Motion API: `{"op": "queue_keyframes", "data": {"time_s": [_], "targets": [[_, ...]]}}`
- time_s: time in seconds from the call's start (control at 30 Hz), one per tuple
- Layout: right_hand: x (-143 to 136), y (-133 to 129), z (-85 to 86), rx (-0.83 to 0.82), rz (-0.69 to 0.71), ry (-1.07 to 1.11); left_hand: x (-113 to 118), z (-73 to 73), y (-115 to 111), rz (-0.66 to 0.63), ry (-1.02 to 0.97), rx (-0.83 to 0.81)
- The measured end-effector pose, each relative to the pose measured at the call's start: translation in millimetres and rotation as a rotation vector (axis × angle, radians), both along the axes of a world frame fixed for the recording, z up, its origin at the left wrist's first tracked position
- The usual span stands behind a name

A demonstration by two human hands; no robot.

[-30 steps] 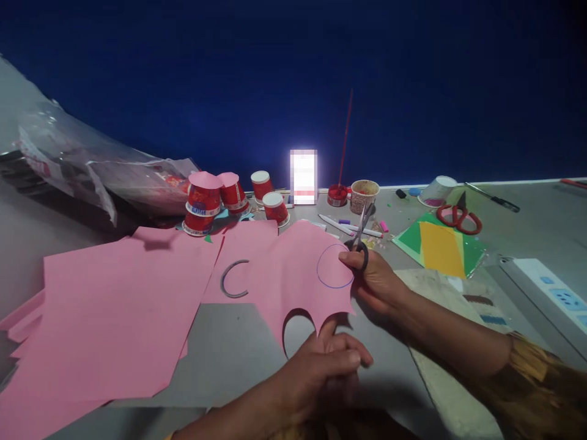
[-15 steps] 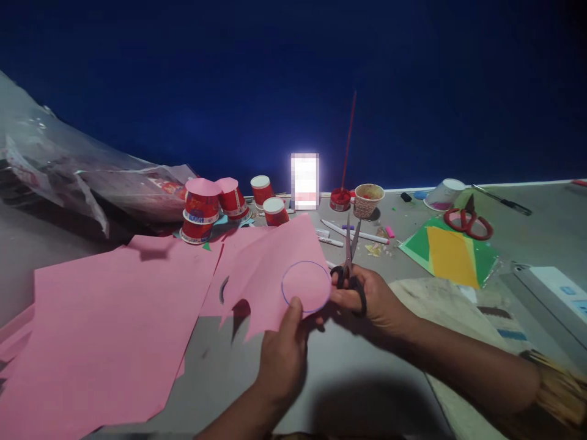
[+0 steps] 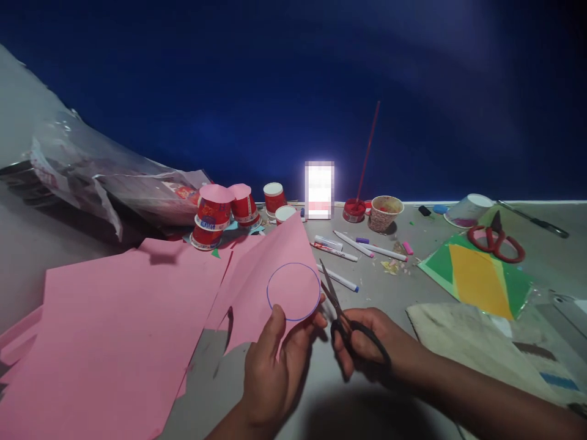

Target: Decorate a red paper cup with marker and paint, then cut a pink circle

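Note:
My left hand pinches a sheet of pink paper near its lower edge, thumb on top and fingers underneath. A circle outlined in blue is drawn on the sheet, close to its right edge. My right hand grips black-handled scissors, fingers in the loops. Their blades are parted and point up and left, with the tips beside the paper's right edge near the circle. Larger pink sheets lie flat on the left. Several markers rest on the table just beyond the scissors.
Red paper cups, some topped with pink paper, stand at the back left near a plastic bag. Behind are a red paint pot and a stained cup. Red-handled scissors lie on green and yellow paper. A cloth sits right.
My right hand has lowered, and the scissors now tilt left toward the paper's edge instead of pointing upward. My left hand and the sheet have shifted slightly left. The whole view has turned a little.

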State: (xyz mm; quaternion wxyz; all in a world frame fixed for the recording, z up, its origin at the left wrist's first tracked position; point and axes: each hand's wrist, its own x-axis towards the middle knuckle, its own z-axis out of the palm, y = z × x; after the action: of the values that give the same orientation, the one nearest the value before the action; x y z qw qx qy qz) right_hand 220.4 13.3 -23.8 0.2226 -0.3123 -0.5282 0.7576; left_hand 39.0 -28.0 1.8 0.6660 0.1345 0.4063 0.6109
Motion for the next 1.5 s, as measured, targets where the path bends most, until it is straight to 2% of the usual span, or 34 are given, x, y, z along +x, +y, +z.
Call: {"op": "queue_keyframes", "data": {"time_s": [0.17,0.33,0.63,0.8,1.03,1.27,1.5], "targets": [[-1.1,-1.9,-6.1,-0.042,-0.006,-0.006,4.3,-6.7,-2.4,-0.012,0.007,-0.03],[-2.1,-2.3,-10.2,-0.086,-0.017,0.035,6.5,-8.4,-4.0,0.032,-0.001,-0.077],[-4.8,-3.0,-2.2,-0.102,-0.044,-0.013,6.0,-15.4,-5.7,0.052,0.0,-0.106],[-4.1,-2.0,-1.3,-0.089,-0.037,-0.024,7.6,-10.6,-5.5,0.086,-0.003,-0.155],[-2.1,-3.0,-4.9,-0.067,-0.028,-0.045,8.2,-5.6,-4.4,0.056,0.024,-0.181],[-1.7,-2.5,-2.9,-0.06,-0.036,-0.062,7.3,-7.9,-3.7,0.015,0.012,-0.13],[-1.1,-3.8,-11.8,-0.078,-0.043,0.008,6.6,-7.9,-3.2,-0.016,0.018,-0.085]]}}
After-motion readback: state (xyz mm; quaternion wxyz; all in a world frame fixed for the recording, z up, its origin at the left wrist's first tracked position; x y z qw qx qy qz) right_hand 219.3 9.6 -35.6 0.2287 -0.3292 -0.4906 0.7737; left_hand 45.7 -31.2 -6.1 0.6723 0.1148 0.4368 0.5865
